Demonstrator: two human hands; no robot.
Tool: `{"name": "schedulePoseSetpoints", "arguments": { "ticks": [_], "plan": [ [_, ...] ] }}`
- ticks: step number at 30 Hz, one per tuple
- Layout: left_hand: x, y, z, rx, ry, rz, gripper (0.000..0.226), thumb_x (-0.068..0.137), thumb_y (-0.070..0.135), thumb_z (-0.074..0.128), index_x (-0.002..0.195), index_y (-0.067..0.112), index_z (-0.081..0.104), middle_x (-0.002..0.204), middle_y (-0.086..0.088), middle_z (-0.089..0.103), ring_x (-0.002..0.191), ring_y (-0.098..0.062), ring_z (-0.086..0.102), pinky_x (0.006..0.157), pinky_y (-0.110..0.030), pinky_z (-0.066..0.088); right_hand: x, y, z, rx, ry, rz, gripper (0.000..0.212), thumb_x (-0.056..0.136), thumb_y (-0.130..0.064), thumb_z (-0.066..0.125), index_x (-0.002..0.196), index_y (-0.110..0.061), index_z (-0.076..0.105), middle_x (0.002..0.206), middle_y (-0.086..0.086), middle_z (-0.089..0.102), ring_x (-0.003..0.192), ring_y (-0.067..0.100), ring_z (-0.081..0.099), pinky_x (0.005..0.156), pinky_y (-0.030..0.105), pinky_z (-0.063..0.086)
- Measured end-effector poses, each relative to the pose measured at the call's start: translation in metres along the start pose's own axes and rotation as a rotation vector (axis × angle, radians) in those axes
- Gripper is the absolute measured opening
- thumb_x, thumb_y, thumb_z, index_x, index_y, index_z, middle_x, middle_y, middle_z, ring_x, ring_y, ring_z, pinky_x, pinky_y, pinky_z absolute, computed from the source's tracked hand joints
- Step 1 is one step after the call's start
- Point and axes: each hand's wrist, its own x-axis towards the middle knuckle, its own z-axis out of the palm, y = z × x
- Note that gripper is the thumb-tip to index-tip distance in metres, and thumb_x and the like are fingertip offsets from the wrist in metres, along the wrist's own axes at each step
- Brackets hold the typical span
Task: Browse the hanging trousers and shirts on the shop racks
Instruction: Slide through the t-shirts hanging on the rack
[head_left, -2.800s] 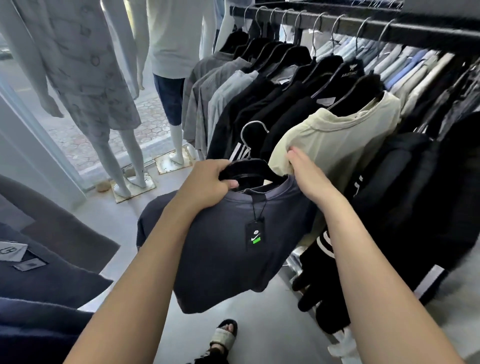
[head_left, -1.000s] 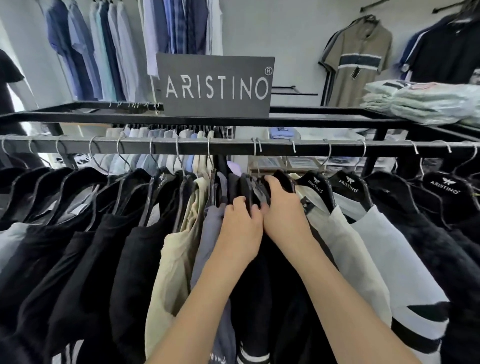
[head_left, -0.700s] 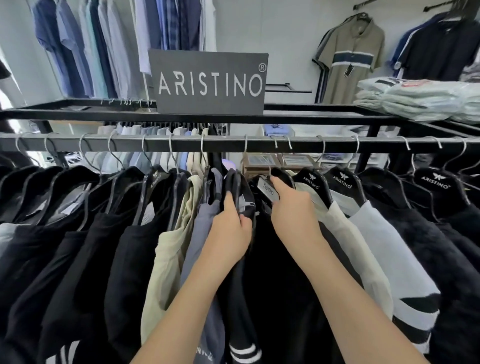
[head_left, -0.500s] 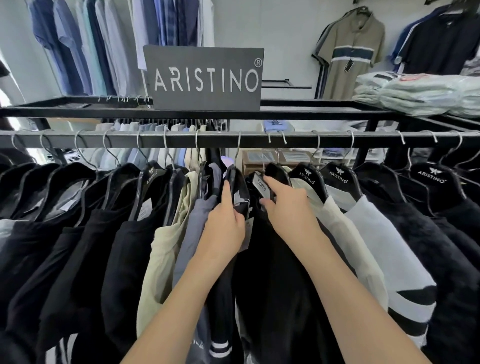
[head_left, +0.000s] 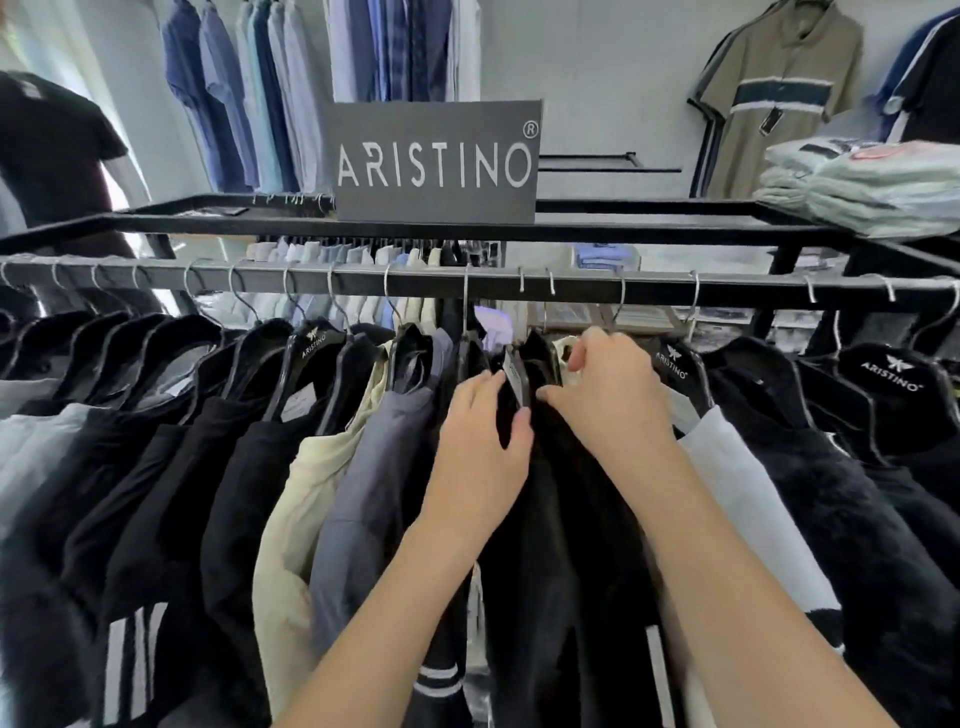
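Parting black shirts mid-rail: left hand (head_left: 480, 447) lies on a black garment (head_left: 550, 519) with fingers fairly straight, right hand (head_left: 613, 400) pinches the next black plastic hanger (head_left: 540, 358).
Progress looks partial; the dark shirts (head_left: 156, 441) to the left and the white and black ones (head_left: 831, 467) to the right hang untouched. Garments are packed tight; the grey metal rail (head_left: 753, 287) and black shelf frame (head_left: 208, 221) cap upward room. No trousers in view.
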Motion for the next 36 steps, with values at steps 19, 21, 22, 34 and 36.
{"name": "schedulePoseSetpoints", "arguments": {
  "ticks": [19,21,22,34,36],
  "plan": [
    [-0.015,0.009,0.006,0.07,-0.184,-0.374,0.056,0.097,0.011,0.048,0.147,0.034,0.036,0.099,0.02,0.053,0.067,-0.001,0.056,0.058,-0.006,0.043,0.011,0.048,0.013,0.103,-0.027,-0.226,0.021,0.091,-0.023,0.055,0.078,-0.006,0.057,0.074,0.01,0.057,0.076,0.026,0.046,0.066,0.029,0.036],
    [-0.009,0.002,-0.001,0.093,-0.22,-0.396,0.056,0.096,0.015,0.05,0.146,0.038,0.037,0.099,0.019,0.055,0.076,-0.01,0.063,0.062,-0.014,0.048,0.011,0.048,0.012,0.115,-0.043,-0.218,0.021,0.092,-0.023,0.056,0.078,-0.007,0.055,0.076,0.01,0.056,0.078,0.025,0.044,0.066,0.029,0.036],
    [-0.007,-0.001,-0.004,0.094,-0.231,-0.412,0.056,0.095,0.015,0.051,0.145,0.039,0.039,0.1,0.018,0.056,0.081,-0.013,0.063,0.063,-0.015,0.048,0.011,0.048,0.012,0.118,-0.06,-0.215,0.022,0.092,-0.023,0.056,0.077,-0.008,0.053,0.075,0.009,0.055,0.078,0.025,0.043,0.066,0.029,0.035],
    [0.001,-0.023,-0.014,0.013,-0.242,-0.402,0.049,0.091,0.01,0.055,0.132,0.036,0.056,0.12,0.016,0.064,0.111,-0.012,0.061,0.097,-0.03,0.047,0.018,0.058,0.003,0.17,-0.153,-0.154,0.018,0.087,-0.02,0.056,0.081,-0.005,0.063,0.07,0.007,0.053,0.079,0.029,0.053,0.06,0.027,0.037],
    [0.0,-0.024,-0.013,-0.002,-0.24,-0.393,0.049,0.09,0.009,0.055,0.131,0.036,0.057,0.118,0.016,0.066,0.111,-0.011,0.061,0.096,-0.03,0.047,0.019,0.056,0.002,0.18,-0.16,-0.137,0.017,0.087,-0.019,0.056,0.083,-0.004,0.065,0.071,0.007,0.053,0.076,0.027,0.051,0.061,0.027,0.038]
  ]
}}
